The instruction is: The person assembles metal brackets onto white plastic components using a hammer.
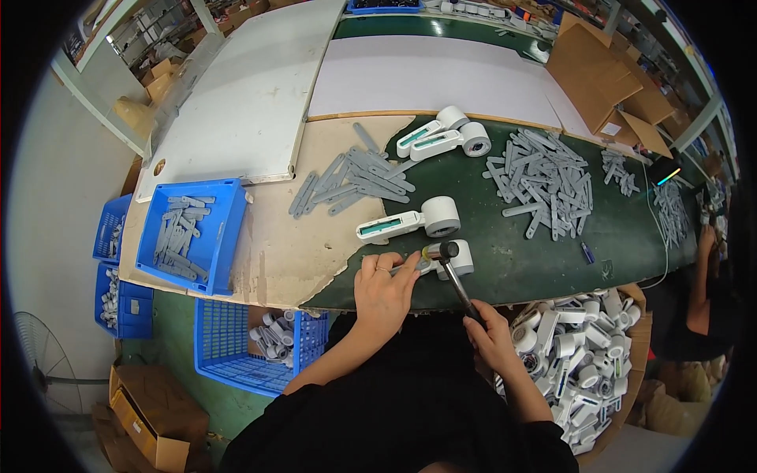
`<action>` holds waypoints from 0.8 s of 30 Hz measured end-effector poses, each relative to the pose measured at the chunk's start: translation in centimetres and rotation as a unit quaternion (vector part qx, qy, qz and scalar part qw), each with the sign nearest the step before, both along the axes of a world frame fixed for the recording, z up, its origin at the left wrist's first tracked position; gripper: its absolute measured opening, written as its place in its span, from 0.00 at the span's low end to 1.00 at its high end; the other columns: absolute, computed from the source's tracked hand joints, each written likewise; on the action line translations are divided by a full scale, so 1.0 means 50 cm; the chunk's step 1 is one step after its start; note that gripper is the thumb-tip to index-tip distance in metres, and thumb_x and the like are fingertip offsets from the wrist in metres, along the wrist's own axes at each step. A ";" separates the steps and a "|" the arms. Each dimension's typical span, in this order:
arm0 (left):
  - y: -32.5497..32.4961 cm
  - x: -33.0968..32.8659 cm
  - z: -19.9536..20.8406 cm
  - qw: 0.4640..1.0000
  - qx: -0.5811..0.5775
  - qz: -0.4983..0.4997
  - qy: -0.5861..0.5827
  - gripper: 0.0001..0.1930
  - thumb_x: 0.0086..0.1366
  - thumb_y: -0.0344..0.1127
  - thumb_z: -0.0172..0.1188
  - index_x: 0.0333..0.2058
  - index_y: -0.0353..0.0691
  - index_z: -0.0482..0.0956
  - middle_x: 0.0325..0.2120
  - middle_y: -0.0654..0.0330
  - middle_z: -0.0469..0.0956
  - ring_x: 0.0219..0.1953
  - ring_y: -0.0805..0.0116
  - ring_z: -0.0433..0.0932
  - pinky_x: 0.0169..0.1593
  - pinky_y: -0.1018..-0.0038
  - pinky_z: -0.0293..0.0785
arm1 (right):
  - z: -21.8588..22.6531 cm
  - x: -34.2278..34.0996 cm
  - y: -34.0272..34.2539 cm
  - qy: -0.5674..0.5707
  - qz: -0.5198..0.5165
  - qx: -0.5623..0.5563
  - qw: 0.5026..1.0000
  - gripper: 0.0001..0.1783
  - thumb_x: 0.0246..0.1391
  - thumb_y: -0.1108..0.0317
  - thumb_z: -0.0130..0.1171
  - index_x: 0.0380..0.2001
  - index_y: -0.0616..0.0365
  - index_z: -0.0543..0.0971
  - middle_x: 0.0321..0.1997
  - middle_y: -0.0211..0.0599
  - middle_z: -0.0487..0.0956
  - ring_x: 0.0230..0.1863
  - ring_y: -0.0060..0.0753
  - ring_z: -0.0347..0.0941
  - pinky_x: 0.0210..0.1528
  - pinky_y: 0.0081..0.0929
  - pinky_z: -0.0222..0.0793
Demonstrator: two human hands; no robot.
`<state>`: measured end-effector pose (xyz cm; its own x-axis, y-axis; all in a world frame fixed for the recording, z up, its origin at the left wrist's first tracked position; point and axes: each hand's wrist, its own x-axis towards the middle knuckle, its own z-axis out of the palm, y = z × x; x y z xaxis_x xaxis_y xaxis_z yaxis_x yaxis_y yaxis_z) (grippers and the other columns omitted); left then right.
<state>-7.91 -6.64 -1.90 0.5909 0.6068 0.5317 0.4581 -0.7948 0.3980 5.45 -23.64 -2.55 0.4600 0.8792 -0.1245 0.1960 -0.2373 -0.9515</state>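
Observation:
My right hand [490,339] is closed round the handle of a small hammer [457,282]. The hammer has a dark head with a yellowish face, and this face rests on or just over a white plastic housing with a round end [462,258] at the table's near edge. From the other side, my left hand [382,288] grips the narrow arm of that housing, where a grey strip shows between the fingers. Farther away lies a similar white housing [406,224] with a green inset along its arm. Another two housings [441,142] lie together behind it.
Loose grey strips [359,177] lie at the left, with a larger heap [548,185] at the right. A blue tray [235,236] holds more strips. Below the edge stand a blue crate [221,347] and a carton [643,331] of white housings. A co-worker's arm [700,276] shows at far right.

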 end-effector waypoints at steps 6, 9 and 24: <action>0.004 -0.006 -0.009 1.000 -0.023 -0.010 -0.010 0.15 0.55 0.36 0.59 0.43 0.48 0.80 0.35 0.65 0.72 0.41 0.62 0.65 0.45 0.65 0.57 | 0.031 -0.003 -0.004 -0.111 0.012 -0.007 0.994 0.17 0.55 0.72 0.52 0.48 0.65 0.68 0.29 0.40 0.72 0.26 0.33 0.70 0.29 0.23 0.66; 0.005 -0.007 -0.013 0.999 -0.025 -0.026 -0.024 0.15 0.53 0.35 0.61 0.42 0.45 0.80 0.36 0.64 0.72 0.41 0.62 0.65 0.46 0.64 0.56 | 0.074 0.004 0.001 -0.158 0.034 -0.029 0.986 0.18 0.55 0.71 0.53 0.49 0.64 0.68 0.37 0.52 0.74 0.36 0.50 0.74 0.39 0.31 0.68; 0.001 -0.004 -0.014 0.998 -0.047 -0.018 -0.033 0.16 0.53 0.35 0.61 0.42 0.41 0.79 0.35 0.63 0.72 0.41 0.61 0.65 0.47 0.63 0.56 | 0.104 -0.005 -0.008 -0.256 0.018 0.043 0.966 0.20 0.54 0.72 0.52 0.51 0.62 0.68 0.39 0.55 0.75 0.40 0.56 0.73 0.40 0.36 0.69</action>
